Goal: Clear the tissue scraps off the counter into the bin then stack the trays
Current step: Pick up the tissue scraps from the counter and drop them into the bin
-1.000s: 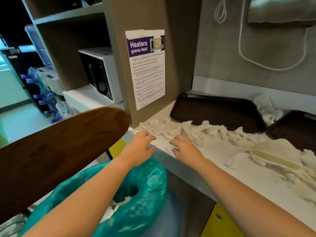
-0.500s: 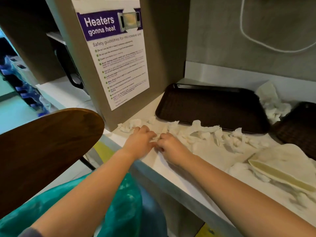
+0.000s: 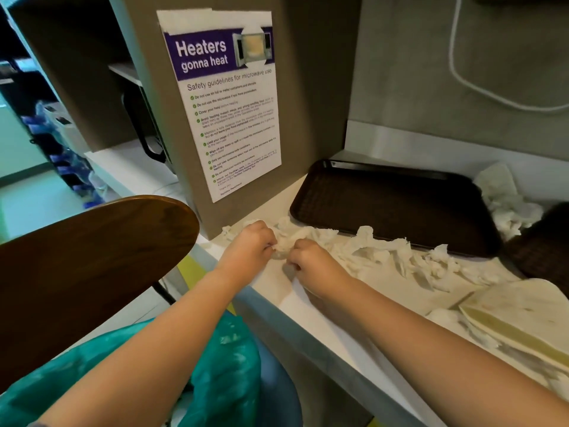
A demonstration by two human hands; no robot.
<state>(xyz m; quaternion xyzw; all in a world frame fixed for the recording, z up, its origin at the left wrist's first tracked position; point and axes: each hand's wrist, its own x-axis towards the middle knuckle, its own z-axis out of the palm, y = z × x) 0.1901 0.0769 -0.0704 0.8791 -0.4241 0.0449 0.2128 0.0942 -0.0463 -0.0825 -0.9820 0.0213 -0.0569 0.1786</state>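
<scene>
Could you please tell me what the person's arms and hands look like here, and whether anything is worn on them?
Both forearms are bare as far as the frame shows. The left hand and right hand wear no gloves, and no rings, watch or wristband are visible. At the bottom left edge, a small grey patch near the left arm may be a sleeve; it is too cropped to tell.

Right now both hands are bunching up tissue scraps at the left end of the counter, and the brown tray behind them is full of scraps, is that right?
Not quite. The brown tray is bare; the tissue scraps lie on the counter along its front edge, as the head view shows. The left hand and right hand are indeed bunching scraps at the counter's left end.
</scene>
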